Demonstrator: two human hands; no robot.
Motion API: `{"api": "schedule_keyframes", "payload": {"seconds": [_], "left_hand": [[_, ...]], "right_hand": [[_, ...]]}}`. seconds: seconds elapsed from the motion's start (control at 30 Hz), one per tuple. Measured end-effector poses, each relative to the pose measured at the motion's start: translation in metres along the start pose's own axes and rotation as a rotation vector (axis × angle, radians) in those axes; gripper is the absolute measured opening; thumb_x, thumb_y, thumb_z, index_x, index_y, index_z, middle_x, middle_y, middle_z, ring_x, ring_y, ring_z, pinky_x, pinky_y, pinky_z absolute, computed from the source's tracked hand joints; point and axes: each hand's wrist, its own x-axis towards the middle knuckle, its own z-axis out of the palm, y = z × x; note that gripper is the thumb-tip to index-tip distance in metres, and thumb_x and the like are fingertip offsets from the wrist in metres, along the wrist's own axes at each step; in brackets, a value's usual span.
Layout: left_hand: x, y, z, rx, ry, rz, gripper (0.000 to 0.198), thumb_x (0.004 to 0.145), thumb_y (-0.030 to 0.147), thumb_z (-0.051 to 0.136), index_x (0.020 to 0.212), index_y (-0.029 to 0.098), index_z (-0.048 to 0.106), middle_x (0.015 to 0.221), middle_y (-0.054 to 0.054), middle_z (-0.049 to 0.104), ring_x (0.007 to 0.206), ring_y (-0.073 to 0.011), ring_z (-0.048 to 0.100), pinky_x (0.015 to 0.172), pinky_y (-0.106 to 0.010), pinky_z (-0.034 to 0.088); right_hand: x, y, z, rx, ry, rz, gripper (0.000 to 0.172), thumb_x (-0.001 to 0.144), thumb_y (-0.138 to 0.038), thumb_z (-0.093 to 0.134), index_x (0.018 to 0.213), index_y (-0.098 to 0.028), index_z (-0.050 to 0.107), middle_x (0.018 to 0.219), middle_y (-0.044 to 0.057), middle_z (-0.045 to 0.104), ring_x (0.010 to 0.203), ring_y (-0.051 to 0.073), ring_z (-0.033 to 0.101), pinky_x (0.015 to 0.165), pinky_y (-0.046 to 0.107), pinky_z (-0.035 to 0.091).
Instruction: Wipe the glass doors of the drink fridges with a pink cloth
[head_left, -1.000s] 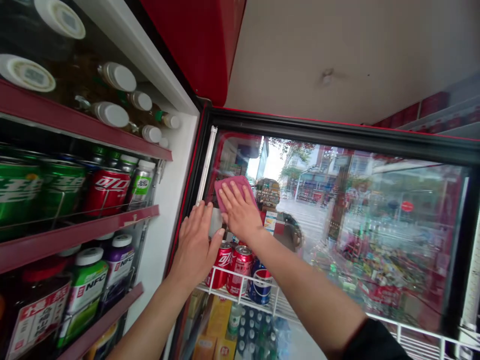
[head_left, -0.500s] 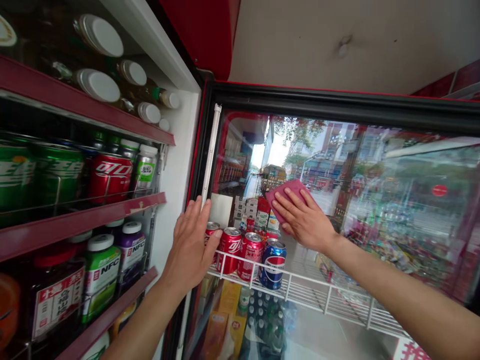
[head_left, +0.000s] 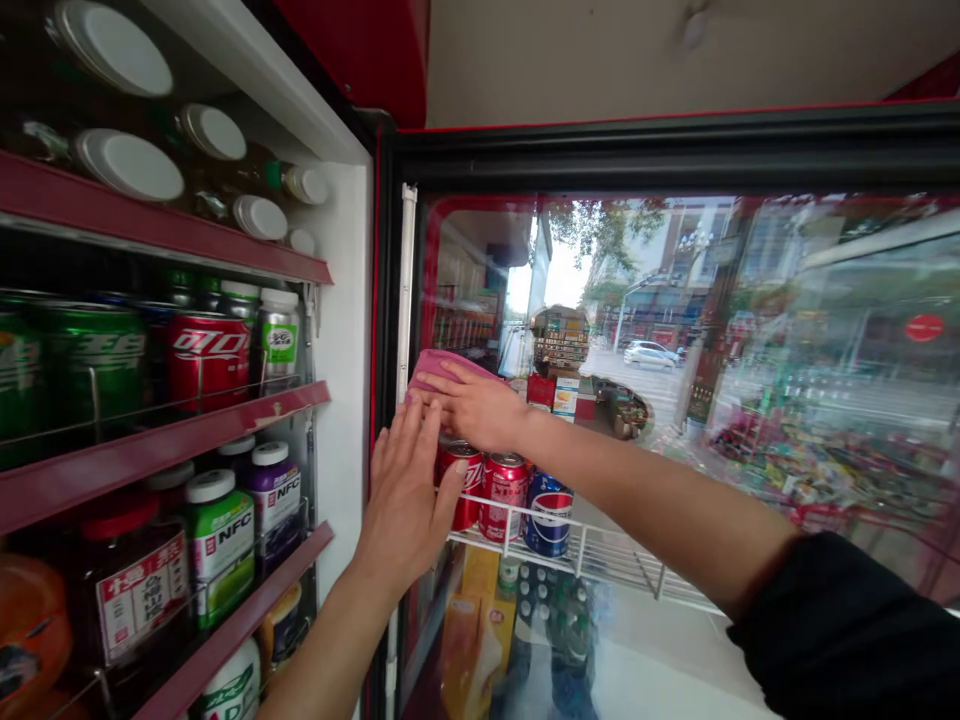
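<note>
My right hand lies over a folded pink cloth, pressing it to the inner side of the glass door near its hinge-side edge. My left hand rests with outstretched fingers along the door's edge, by a white vertical strip; it holds nothing. The fingertips of both hands are close together, and I cannot tell whether they touch. Just below the right hand, red cola cans and a blue Pepsi can stand in a white wire door rack.
At left is the open fridge, its shelves edged by dark red strips. They carry green cans, a red can, juice bottles and white-capped bottles. A black door frame runs above the glass.
My right hand has slid the pink cloth leftward across the glass to the door's edge. My left hand remains at that edge. The view has shifted slightly.
</note>
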Motion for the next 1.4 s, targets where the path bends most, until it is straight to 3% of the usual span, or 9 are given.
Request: {"api": "schedule_keyframes", "payload": {"seconds": [0.17,0.33,0.5,0.73,0.87,0.97,1.07,1.27,1.4], "left_hand": [[0.002,0.026,0.009,-0.01,-0.017,-0.008,0.079,0.114,0.045,0.047,0.181,0.033,0.008,0.188,-0.013,0.023,0.174,-0.0349,0.024,0.138,-0.069,0.028],[-0.002,0.054,0.02,-0.032,-0.029,-0.004,0.08,0.113,0.045,0.049,0.181,0.033,0.009,0.188,-0.014,0.023,0.174,-0.0356,0.023,0.138,-0.068,0.028],[-0.006,0.093,0.032,-0.089,-0.03,-0.008,0.078,0.113,0.046,0.049,0.181,0.033,0.012,0.188,-0.013,0.023,0.175,-0.0355,0.021,0.138,-0.07,0.027],[-0.008,0.151,0.046,-0.182,-0.053,0.007,0.079,0.114,0.045,0.048,0.181,0.035,0.009,0.189,-0.011,0.02,0.176,-0.0332,0.02,0.139,-0.068,0.026],[-0.011,0.168,0.048,-0.219,-0.069,-0.002,0.081,0.114,0.044,0.048,0.181,0.036,0.004,0.19,-0.01,0.016,0.176,-0.0338,0.017,0.139,-0.07,0.026],[-0.015,0.171,0.05,-0.223,-0.057,0.004,0.083,0.113,0.042,0.049,0.181,0.037,0.002,0.19,-0.009,0.017,0.176,-0.0345,0.018,0.139,-0.069,0.028],[-0.016,0.17,0.053,-0.205,-0.055,0.006,0.083,0.113,0.043,0.05,0.181,0.037,0.002,0.189,-0.01,0.02,0.175,-0.0357,0.021,0.138,-0.07,0.029],[-0.012,0.172,0.058,-0.196,-0.064,-0.001,0.084,0.112,0.044,0.051,0.181,0.037,0.004,0.189,-0.009,0.019,0.175,-0.0371,0.022,0.137,-0.071,0.029],[-0.005,0.186,0.066,-0.23,-0.06,-0.036,0.082,0.112,0.046,0.05,0.181,0.035,0.008,0.189,-0.009,0.019,0.175,-0.037,0.021,0.139,-0.07,0.026]], "right_hand": [[-0.011,0.009,-0.011,-0.082,-0.103,-0.037,0.06,0.113,-0.028,0.035,0.171,-0.021,0.047,0.185,0.0,0.033,0.176,0.024,0.014,0.145,0.053,0.005],[-0.059,0.017,-0.02,-0.012,-0.147,0.058,0.061,0.115,-0.032,0.029,0.175,-0.027,0.038,0.187,-0.007,0.025,0.177,0.02,0.009,0.145,0.057,0.0],[-0.133,0.023,-0.023,0.0,-0.12,0.11,0.064,0.115,-0.035,0.034,0.178,-0.022,0.032,0.189,-0.003,0.022,0.177,0.023,0.008,0.145,0.055,0.002],[-0.261,0.022,-0.019,0.169,-0.071,0.246,0.069,0.112,-0.036,0.048,0.178,-0.03,0.029,0.187,-0.007,0.021,0.177,0.022,0.011,0.146,0.059,0.008],[-0.341,0.015,-0.014,0.221,-0.048,0.33,0.074,0.109,-0.032,0.053,0.178,-0.037,0.025,0.185,-0.007,0.028,0.175,0.024,0.021,0.145,0.062,0.016],[-0.376,0.007,-0.008,0.187,-0.042,0.395,0.074,0.109,-0.033,0.054,0.178,-0.039,0.028,0.182,-0.005,0.036,0.173,0.025,0.027,0.145,0.062,0.018],[-0.364,-0.001,-0.002,0.143,0.015,0.449,0.077,0.108,-0.033,0.057,0.179,-0.037,0.025,0.182,-0.001,0.034,0.174,0.027,0.026,0.145,0.063,0.016],[-0.261,-0.014,-0.001,0.18,0.057,0.467,0.08,0.11,-0.038,0.056,0.181,-0.028,0.022,0.188,0.0,0.019,0.176,0.031,0.015,0.146,0.063,0.008],[-0.23,-0.013,-0.002,0.142,0.032,0.421,0.073,0.113,-0.038,0.046,0.18,-0.019,0.024,0.189,0.003,0.013,0.177,0.029,0.005,0.146,0.06,0.002]]}}
